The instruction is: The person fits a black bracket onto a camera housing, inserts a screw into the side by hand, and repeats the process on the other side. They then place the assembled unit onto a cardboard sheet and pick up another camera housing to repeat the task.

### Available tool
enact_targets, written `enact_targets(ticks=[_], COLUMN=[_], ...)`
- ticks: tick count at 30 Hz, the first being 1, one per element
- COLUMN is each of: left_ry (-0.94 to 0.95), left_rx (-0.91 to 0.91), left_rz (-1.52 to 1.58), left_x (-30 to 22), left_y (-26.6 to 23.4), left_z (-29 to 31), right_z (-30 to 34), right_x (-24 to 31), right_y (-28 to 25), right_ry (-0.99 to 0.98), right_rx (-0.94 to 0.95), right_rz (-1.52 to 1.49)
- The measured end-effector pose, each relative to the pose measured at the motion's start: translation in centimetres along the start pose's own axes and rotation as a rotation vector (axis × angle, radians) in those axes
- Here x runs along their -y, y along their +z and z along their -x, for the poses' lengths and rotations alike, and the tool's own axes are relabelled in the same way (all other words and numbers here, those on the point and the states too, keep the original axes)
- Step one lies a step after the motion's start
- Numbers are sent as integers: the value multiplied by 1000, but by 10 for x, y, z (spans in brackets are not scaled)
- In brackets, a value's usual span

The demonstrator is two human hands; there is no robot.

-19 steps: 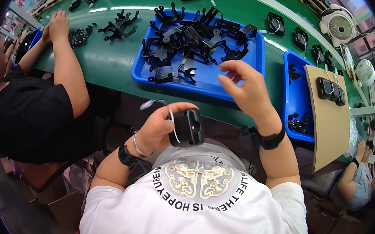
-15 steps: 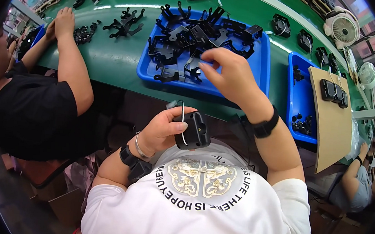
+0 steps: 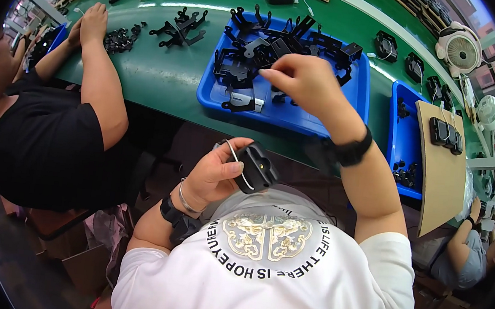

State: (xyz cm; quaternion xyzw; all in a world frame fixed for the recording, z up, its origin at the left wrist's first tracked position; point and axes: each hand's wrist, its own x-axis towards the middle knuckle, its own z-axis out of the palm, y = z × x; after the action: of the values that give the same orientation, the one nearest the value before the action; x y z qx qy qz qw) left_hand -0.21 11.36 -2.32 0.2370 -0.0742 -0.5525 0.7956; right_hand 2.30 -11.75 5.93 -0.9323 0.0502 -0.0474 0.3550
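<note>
Bench's point(image 3: 159, 80) left end: a co-worker's hand point(image 3: 95, 21) beside small black parts point(image 3: 120, 41); then loose brackets point(image 3: 179, 29), and at the front edge a blue tray point(image 3: 280, 119) heaped with more. To its right, a cardboard sheet point(image 3: 442, 185) bearing black units point(image 3: 440, 132) covers part of a blue bin point(image 3: 407, 140). Dark lettering arcs across the white shirt point(image 3: 263, 299). And here's the left hand point(image 3: 213, 172), gripping a black housing point(image 3: 261, 169) off the bench's front edge, white cable point(image 3: 246, 180) by the thumb! Right hand point(image 3: 311, 80) over the tray, fingers curled; whether they're pinching anything, I can't tell.
</note>
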Motion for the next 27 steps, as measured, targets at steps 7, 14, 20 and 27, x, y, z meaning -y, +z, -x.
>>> enact_targets(ticks=[7, 14, 20, 27], left_ry=[-1, -31, -8, -90], left_rx=[66, -193, -241, -266], left_rz=[112, -66, -157, -188], left_x=[-2, -2, 3, 12], left_y=[-2, 20, 33, 43], left_z=[-13, -34, -44, -48], right_z=[91, 132, 147, 153], right_x=[-17, -10, -10, -15], right_y=[-35, -47, -38, -21], right_ry=[-229, -757, -842, -903], right_rx=[-142, -70, -6, -1], right_rz=[-439, 189, 329, 364])
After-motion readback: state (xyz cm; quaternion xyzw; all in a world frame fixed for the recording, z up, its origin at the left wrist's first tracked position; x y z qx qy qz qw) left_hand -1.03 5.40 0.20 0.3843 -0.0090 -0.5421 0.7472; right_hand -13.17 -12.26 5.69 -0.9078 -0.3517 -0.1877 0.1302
